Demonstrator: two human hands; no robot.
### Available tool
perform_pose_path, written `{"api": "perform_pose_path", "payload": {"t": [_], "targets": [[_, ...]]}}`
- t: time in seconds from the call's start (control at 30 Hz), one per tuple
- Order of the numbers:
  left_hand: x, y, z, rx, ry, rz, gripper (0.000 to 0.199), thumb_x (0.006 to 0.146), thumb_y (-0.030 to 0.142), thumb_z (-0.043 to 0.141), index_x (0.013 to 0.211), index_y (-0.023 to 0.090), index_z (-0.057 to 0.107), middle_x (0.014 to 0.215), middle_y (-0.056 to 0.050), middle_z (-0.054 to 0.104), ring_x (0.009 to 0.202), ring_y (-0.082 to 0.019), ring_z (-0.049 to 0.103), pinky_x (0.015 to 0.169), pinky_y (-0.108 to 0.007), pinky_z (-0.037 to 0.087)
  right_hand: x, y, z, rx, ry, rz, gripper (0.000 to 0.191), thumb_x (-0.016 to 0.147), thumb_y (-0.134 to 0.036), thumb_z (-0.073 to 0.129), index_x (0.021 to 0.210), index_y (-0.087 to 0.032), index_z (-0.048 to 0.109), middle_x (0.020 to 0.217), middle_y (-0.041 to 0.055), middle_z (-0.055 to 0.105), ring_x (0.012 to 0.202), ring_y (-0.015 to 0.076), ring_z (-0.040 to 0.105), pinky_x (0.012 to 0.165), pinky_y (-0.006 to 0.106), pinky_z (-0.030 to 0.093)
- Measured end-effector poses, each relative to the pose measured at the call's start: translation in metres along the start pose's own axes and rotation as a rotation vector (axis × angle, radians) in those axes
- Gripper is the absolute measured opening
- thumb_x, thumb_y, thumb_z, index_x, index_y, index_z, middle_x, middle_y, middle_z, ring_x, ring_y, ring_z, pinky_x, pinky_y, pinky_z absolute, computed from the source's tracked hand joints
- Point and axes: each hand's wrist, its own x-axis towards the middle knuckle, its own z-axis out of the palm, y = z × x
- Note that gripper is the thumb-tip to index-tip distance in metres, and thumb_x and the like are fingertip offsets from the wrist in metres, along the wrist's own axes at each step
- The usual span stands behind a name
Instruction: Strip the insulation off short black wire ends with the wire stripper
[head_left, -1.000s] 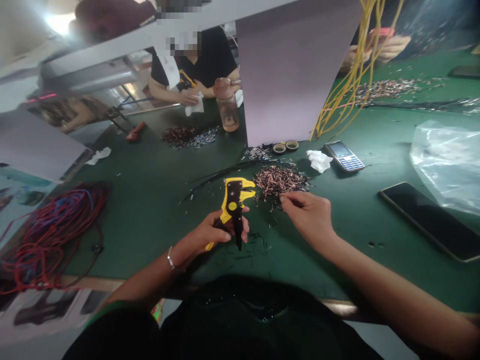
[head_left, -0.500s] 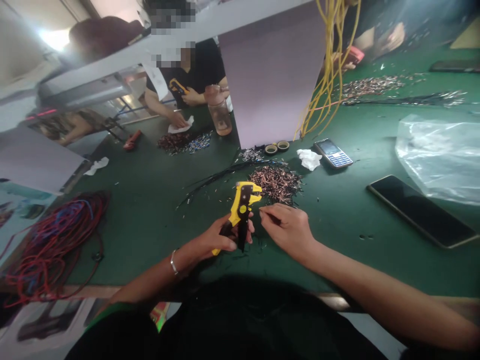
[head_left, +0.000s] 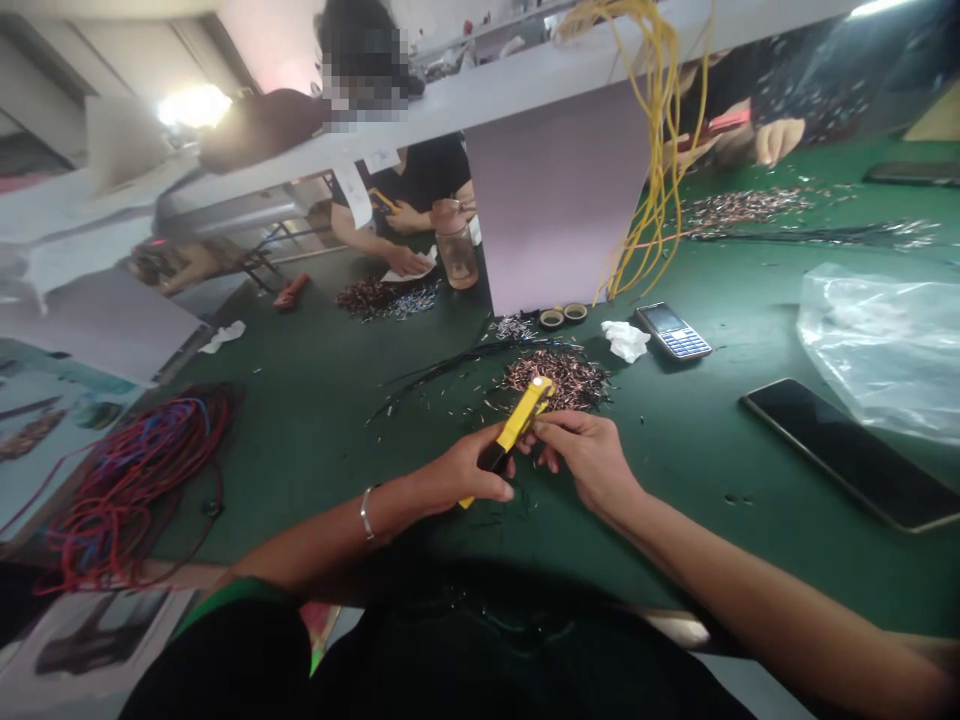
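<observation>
My left hand is wrapped round the handles of a yellow and black hand tool, whose head points up and away from me. Close against the tool's right side is my right hand, thumb and forefinger pinched; whatever lies between them is too small to make out. Just beyond the tool head, a pile of short copper-coloured pieces lies on the green table. Thin black wires stretch to the left of the pile.
Red and blue cable coils lie at the left. At right are a keypad phone, white tissue, a large black phone and a clear plastic bag. Yellow wires hang down. Other people's hands work across the table.
The tool has turned, its head tilting right and showing its narrow yellow side. My right hand now meets it where a gap was. The whole view has shifted slightly.
</observation>
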Motion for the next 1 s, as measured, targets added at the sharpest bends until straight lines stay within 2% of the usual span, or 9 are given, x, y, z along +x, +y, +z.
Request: {"api": "perform_pose_path", "payload": {"t": [0.13,0.23,0.4,0.5,0.57,0.63,0.7,0.87,1.0], "targets": [[0.002,0.001,-0.001,0.051,-0.038,-0.015,0.061,0.062,0.023,0.070,0.121,0.019,0.057,0.095,-0.003,0.056,0.084,-0.017,0.050,0.070,-0.030,0.042,0.001,0.000,-0.001,0.031,0.038,0.006,0.015,0.063,-0.028,0.078,0.065,-0.014,0.074,0.058,0.0025,0.068,0.036,0.0079,0.048,0.036,0.023,0.040],[0.002,0.001,-0.001,0.070,-0.062,-0.048,0.066,0.066,0.025,0.070,0.128,0.019,0.051,0.090,-0.002,0.056,0.078,-0.016,0.050,0.067,-0.030,0.041,0.000,-0.002,-0.002,0.006,0.047,-0.012,0.015,0.063,-0.029,0.078,0.064,-0.014,0.074,0.057,0.0024,0.068,0.037,0.0086,0.049,0.036,0.023,0.040],[0.001,-0.002,0.000,0.007,-0.076,-0.038,0.088,0.055,0.024,0.082,0.135,0.022,0.045,0.095,-0.002,0.056,0.076,-0.015,0.052,0.062,-0.028,0.042,0.000,-0.001,-0.006,-0.061,0.036,-0.059,0.017,0.066,-0.031,0.078,0.069,-0.014,0.075,0.057,0.0016,0.067,0.039,0.0086,0.049,0.037,0.023,0.040],[0.001,-0.005,0.001,-0.017,-0.047,-0.026,0.076,0.049,0.019,0.082,0.120,0.019,0.055,0.097,-0.003,0.057,0.077,-0.015,0.052,0.062,-0.027,0.042,0.000,-0.002,-0.006,-0.100,0.025,-0.076,0.017,0.069,-0.031,0.076,0.072,-0.015,0.075,0.056,0.0004,0.066,0.039,0.0089,0.050,0.038,0.023,0.041],[0.000,-0.006,0.000,-0.052,-0.027,-0.016,0.060,0.050,0.017,0.079,0.107,0.016,0.060,0.094,-0.004,0.059,0.077,-0.015,0.052,0.063,-0.027,0.042,-0.002,-0.005,-0.006,-0.154,0.026,-0.084,0.016,0.071,-0.031,0.073,0.072,-0.015,0.074,0.054,-0.0002,0.065,0.040,0.0095,0.051,0.038,0.023,0.041],[-0.001,-0.005,-0.002,-0.122,-0.031,-0.002,0.052,0.053,0.015,0.074,0.103,0.015,0.062,0.094,-0.004,0.060,0.079,-0.016,0.054,0.067,-0.029,0.043,-0.005,-0.009,-0.005,-0.246,0.042,-0.113,0.016,0.073,-0.031,0.070,0.073,-0.016,0.075,0.052,-0.0008,0.064,0.040,0.0103,0.052,0.037,0.023,0.041],[-0.002,-0.004,-0.005,-0.199,-0.054,0.024,0.053,0.054,0.013,0.070,0.106,0.016,0.063,0.097,-0.005,0.062,0.082,-0.017,0.056,0.073,-0.031,0.045,-0.008,-0.014,-0.004,-0.382,0.063,-0.208,0.016,0.076,-0.029,0.066,0.075,-0.017,0.077,0.052,-0.0006,0.065,0.043,0.0117,0.055,0.041,0.024,0.044],[-0.001,-0.005,-0.013,-0.340,-0.170,0.089,0.063,0.057,0.010,0.070,0.119,0.017,0.061,0.102,-0.007,0.062,0.096,-0.023,0.059,0.096,-0.044,0.043,-0.014,-0.024,-0.007,-0.664,0.106,-0.661,0.021,0.083,-0.021,0.058,0.080,-0.020,0.079,0.070,0.0036,0.077,0.060,0.0164,0.070,0.060,0.029,0.056],[0.001,-0.007,-0.015,-0.377,-0.191,0.141,0.064,0.058,0.012,0.071,0.122,0.016,0.060,0.104,-0.009,0.061,0.099,-0.026,0.058,0.101,-0.047,0.040,-0.018,-0.030,-0.009,-0.795,0.097,-0.880,0.022,0.088,-0.015,0.055,0.083,-0.018,0.077,0.070,0.0049,0.077,0.058,0.0157,0.069,0.056,0.028,0.055]]}}
